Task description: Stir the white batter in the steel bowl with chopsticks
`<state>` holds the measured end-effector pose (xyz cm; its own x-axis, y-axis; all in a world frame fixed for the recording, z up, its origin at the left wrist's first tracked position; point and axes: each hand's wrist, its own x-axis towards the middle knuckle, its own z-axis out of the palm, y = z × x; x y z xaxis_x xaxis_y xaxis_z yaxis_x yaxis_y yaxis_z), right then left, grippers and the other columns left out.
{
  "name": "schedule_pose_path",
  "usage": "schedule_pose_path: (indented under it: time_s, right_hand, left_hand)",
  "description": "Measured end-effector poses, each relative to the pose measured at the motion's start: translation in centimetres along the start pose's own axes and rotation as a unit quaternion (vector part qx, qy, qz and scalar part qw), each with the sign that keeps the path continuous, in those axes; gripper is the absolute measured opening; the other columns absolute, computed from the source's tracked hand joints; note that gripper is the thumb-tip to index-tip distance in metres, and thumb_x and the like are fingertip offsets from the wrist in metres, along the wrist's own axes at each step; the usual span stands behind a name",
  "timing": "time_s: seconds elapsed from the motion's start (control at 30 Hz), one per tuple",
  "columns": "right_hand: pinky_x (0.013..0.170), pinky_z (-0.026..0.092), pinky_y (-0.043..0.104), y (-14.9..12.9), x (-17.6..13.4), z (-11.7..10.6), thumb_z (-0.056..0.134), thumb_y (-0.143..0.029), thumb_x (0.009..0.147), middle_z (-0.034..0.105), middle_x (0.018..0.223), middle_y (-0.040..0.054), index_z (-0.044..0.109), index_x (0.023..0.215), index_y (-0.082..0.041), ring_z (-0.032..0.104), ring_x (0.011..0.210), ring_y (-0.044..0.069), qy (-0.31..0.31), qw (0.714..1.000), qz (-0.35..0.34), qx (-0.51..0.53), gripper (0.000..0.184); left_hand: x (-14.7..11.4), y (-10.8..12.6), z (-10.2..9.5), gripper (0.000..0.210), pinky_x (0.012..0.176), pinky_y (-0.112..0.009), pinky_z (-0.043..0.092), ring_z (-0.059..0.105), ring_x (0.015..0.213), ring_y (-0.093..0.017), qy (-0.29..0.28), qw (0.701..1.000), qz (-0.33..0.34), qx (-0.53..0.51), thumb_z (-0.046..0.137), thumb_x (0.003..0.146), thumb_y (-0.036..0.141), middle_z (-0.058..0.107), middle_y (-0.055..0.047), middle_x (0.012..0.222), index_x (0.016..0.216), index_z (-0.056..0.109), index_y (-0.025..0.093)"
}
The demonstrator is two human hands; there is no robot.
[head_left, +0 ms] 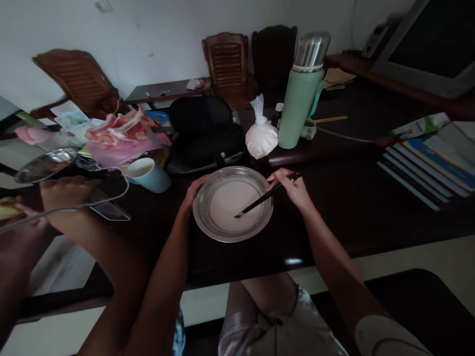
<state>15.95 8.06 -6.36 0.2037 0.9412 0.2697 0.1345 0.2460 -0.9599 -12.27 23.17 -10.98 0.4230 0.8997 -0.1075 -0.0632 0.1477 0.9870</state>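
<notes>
Bare forearms (170,259) flank a round silver metal bowl (203,213) of whitish liquid (230,198), the left hand (194,191) curling its fingers onto the bowl's side, the right hand (295,190) gripping slim black chopsticks (260,200) that slant down-left from its fingers.

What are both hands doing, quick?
Left hand: against the side of the bowl; its fingers are partly hidden, so I can't tell how closed.
Right hand: closed, holding black chopsticks.

Right hand (291,188) holds chopsticks (261,198) in bowl (201,203).
</notes>
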Motion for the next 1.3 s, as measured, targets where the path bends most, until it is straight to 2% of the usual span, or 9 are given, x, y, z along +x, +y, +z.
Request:
schedule_pose_path:
  time_s: [0.1, 0.2, 0.5, 0.63, 0.8, 0.87, 0.97, 1.13, 1.3]
  right_hand:
    - [0.072, 0.054, 0.032, 0.2, -0.3, 0.9, 0.057, -0.056, 0.086, 0.075, 0.069, 0.0024, 0.070, 0.083, -0.021, 0.072, 0.070, 0.019, -0.054, 0.999, 0.000, 0.008, 0.038]
    - [0.079, 0.054, 0.033, 0.2, -0.4, 1.6, 0.060, -0.053, 0.085, 0.077, 0.079, 0.0034, 0.070, 0.085, -0.022, 0.072, 0.079, 0.019, -0.066, 0.998, -0.014, 0.019, 0.033]
    - [0.079, 0.052, 0.036, -0.3, 0.0, -0.3, 0.053, -0.056, 0.089, 0.072, 0.062, 0.0006, 0.070, 0.082, -0.022, 0.069, 0.065, 0.019, 0.058, 0.997, -0.033, -0.030, 0.039]
    - [0.075, 0.052, 0.034, -0.2, -0.2, 0.0, 0.052, -0.057, 0.089, 0.073, 0.064, 0.0013, 0.071, 0.082, -0.021, 0.069, 0.064, 0.018, -0.012, 1.000, -0.022, -0.008, 0.041]
    - [0.080, 0.053, 0.034, -0.1, -0.4, 1.3, 0.058, -0.054, 0.086, 0.077, 0.077, 0.0027, 0.071, 0.085, -0.021, 0.072, 0.079, 0.019, -0.100, 0.995, -0.018, 0.008, 0.036]
    - [0.082, 0.053, 0.034, 0.0, -0.3, 1.4, 0.059, -0.053, 0.086, 0.077, 0.081, 0.0030, 0.072, 0.083, -0.022, 0.072, 0.083, 0.019, -0.093, 0.995, -0.026, 0.003, 0.034]
    - [0.083, 0.053, 0.035, -0.1, -0.1, 0.9, 0.060, -0.053, 0.085, 0.077, 0.081, 0.0036, 0.072, 0.080, -0.022, 0.072, 0.085, 0.020, -0.035, 0.999, -0.030, -0.013, 0.034]
    - [0.072, 0.055, 0.034, -0.4, 0.1, -0.2, 0.058, -0.058, 0.085, 0.073, 0.062, 0.0028, 0.071, 0.069, -0.021, 0.070, 0.064, 0.019, 0.045, 0.999, -0.004, -0.004, 0.042]
    - [0.068, 0.056, 0.033, -0.5, -0.1, 0.1, 0.056, -0.059, 0.085, 0.073, 0.062, 0.0029, 0.071, 0.070, -0.020, 0.071, 0.064, 0.019, -0.037, 0.999, 0.014, 0.007, 0.044]
  left_hand:
    - [-0.3, 0.4, 0.3, 0.047, 0.105, -0.040, 0.041, 0.056, 0.118, -0.032, -0.005, 1.000, 0.003, 0.004, 0.066, 0.068, 0.047, 0.070, -0.009, 0.107, 0.101, 0.072, 0.014]
    - [-0.4, 0.5, 0.5, 0.048, 0.103, -0.041, 0.043, 0.057, 0.116, -0.033, -0.011, 1.000, 0.004, 0.005, 0.065, 0.068, 0.048, 0.070, -0.010, 0.105, 0.100, 0.072, 0.013]
    - [-0.1, 0.0, 0.0, 0.046, 0.104, -0.039, 0.043, 0.057, 0.116, -0.031, 0.003, 1.000, -0.008, -0.005, 0.067, 0.067, 0.047, 0.070, -0.008, 0.109, 0.100, 0.073, 0.016]
    - [-0.2, 0.1, 0.1, 0.046, 0.105, -0.040, 0.041, 0.056, 0.118, -0.031, -0.001, 1.000, 0.009, 0.008, 0.064, 0.068, 0.046, 0.069, -0.008, 0.110, 0.101, 0.073, 0.016]
    - [-0.3, 0.1, 0.2, 0.046, 0.102, -0.040, 0.044, 0.058, 0.115, -0.031, -0.011, 1.000, 0.005, 0.014, 0.061, 0.070, 0.047, 0.070, -0.008, 0.104, 0.102, 0.073, 0.015]
    - [-0.2, 0.1, 0.2, 0.048, 0.101, -0.040, 0.045, 0.058, 0.114, -0.031, -0.009, 1.000, -0.002, 0.010, 0.062, 0.070, 0.048, 0.070, -0.008, 0.105, 0.103, 0.072, 0.015]
    - [-0.2, 0.0, 0.2, 0.049, 0.103, -0.041, 0.044, 0.056, 0.117, -0.033, -0.009, 1.000, -0.002, 0.001, 0.065, 0.067, 0.049, 0.070, -0.009, 0.109, 0.102, 0.073, 0.015]
    - [-0.1, 0.0, 0.0, 0.043, 0.107, -0.038, 0.040, 0.052, 0.124, -0.032, 0.004, 1.000, 0.001, -0.006, 0.068, 0.065, 0.046, 0.069, -0.006, 0.112, 0.096, 0.075, 0.018]
    - [-0.1, 0.1, 0.0, 0.046, 0.108, -0.041, 0.039, 0.051, 0.124, -0.033, -0.008, 1.000, 0.007, 0.010, 0.065, 0.068, 0.047, 0.068, -0.007, 0.114, 0.101, 0.073, 0.017]
